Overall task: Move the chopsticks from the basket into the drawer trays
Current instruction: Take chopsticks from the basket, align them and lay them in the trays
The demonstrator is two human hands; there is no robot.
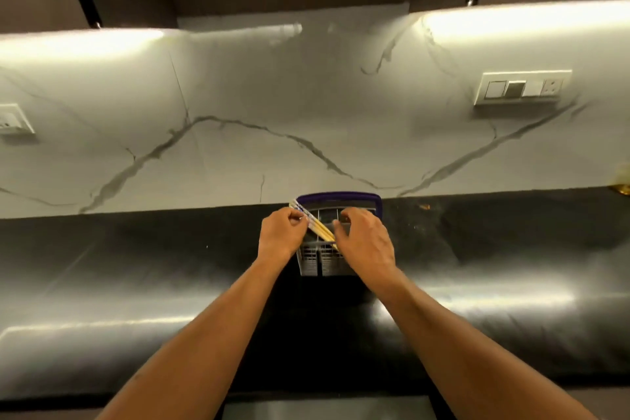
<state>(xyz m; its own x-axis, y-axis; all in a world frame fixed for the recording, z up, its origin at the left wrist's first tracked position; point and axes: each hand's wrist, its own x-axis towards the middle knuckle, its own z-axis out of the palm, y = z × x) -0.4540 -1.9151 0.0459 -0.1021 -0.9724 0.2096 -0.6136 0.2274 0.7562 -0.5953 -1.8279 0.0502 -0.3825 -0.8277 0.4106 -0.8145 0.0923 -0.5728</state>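
A grey slotted cutlery basket [317,264] with a purple handle [337,197] stands on the dark countertop near the wall. Several pale wooden chopsticks [318,228] lean out of it toward the upper left, their tops patterned in white and blue. My left hand [281,235] is pinched on the upper ends of the chopsticks at the basket's left side. My right hand [364,242] reaches over the basket's right half with fingers curled by the chopsticks' lower part; whether it grips them I cannot tell. No drawer trays show.
The glossy black countertop [136,283] runs left to right under a white marble backsplash. Switch plates sit on the wall at right [521,87] and far left [12,119]. A brass object [622,186] stands at the far right edge. Dark cabinets hang above.
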